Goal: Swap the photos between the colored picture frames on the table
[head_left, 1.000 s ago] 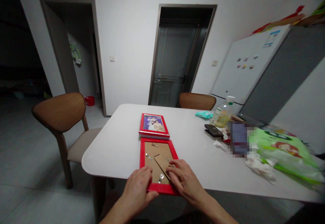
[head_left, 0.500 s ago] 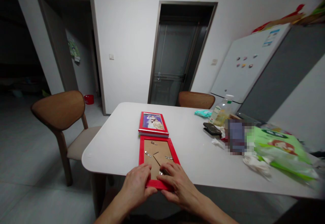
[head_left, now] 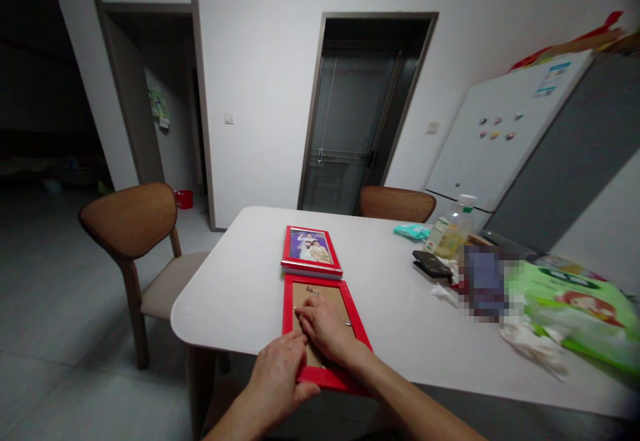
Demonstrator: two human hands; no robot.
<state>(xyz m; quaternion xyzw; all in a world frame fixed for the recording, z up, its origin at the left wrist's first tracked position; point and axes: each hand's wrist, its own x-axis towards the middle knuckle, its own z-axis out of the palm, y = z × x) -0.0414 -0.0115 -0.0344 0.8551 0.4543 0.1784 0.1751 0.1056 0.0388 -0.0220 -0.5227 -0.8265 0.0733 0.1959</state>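
A red picture frame [head_left: 358, 317] lies face down at the table's near edge, its brown backing board [head_left: 334, 296] turned up. My left hand [head_left: 281, 369] grips its near left corner, thumb at the front edge and fingers over the border. My right hand [head_left: 327, 329] reaches across the board, fingers bunched at the metal clip on the left side, which they mostly cover. Another clip [head_left: 312, 291] shows at the far end, and one more [head_left: 348, 323] at the right. Just beyond, touching or nearly so, a second red frame [head_left: 313, 249] holds a photo facing up.
On the white table [head_left: 235, 287], to the right, are a black wallet-like item [head_left: 431, 264], a bottle of yellowish liquid [head_left: 453, 227], a teal packet [head_left: 412, 231], crumpled tissues [head_left: 533, 344] and a green package [head_left: 580, 301]. Wooden chairs stand left [head_left: 131, 221] and behind [head_left: 397, 203].
My right hand has moved from the frame's near edge forward and left to the left clip. My left hand keeps hold of the near left corner. The view has shifted slightly.
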